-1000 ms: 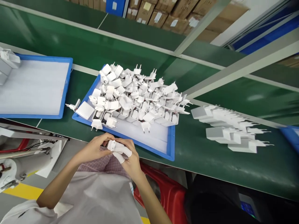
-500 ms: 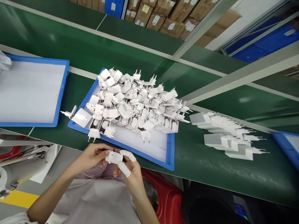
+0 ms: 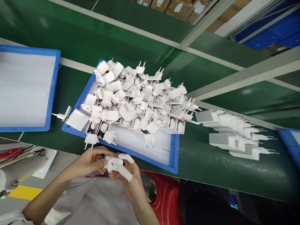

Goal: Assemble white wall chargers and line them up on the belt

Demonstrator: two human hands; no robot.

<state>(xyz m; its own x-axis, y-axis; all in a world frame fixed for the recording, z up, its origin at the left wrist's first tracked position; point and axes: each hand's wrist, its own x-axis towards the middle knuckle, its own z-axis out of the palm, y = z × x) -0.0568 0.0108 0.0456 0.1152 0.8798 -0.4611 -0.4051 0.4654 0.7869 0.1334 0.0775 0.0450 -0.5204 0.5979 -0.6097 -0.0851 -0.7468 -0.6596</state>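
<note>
Between my two hands is a white plug adapter (image 3: 113,163), held over my lap at the front edge of the green bench. My left hand (image 3: 95,162) pinches its left end with thumb and fingers. On the other side my right hand (image 3: 130,173), with white finger cots on two fingers, grips its right end. Just beyond my hands, a blue-rimmed tray (image 3: 174,153) carries a heap of white plug adapters (image 3: 127,111), several with open housings showing inner parts. One adapter with its cover off (image 3: 77,119) leans over the tray's left corner.
Another blue-rimmed tray (image 3: 54,84) lies at the left with a white lining. Closed white adapters (image 3: 220,140) stand in rows on the bench to the right, near a further blue tray (image 3: 288,140). A slanting metal post (image 3: 234,75) rises behind. A red stool (image 3: 164,197) is below.
The adapter has turned slightly in my hands, and my right fingers have closed further around it. The view has shifted a little.
</note>
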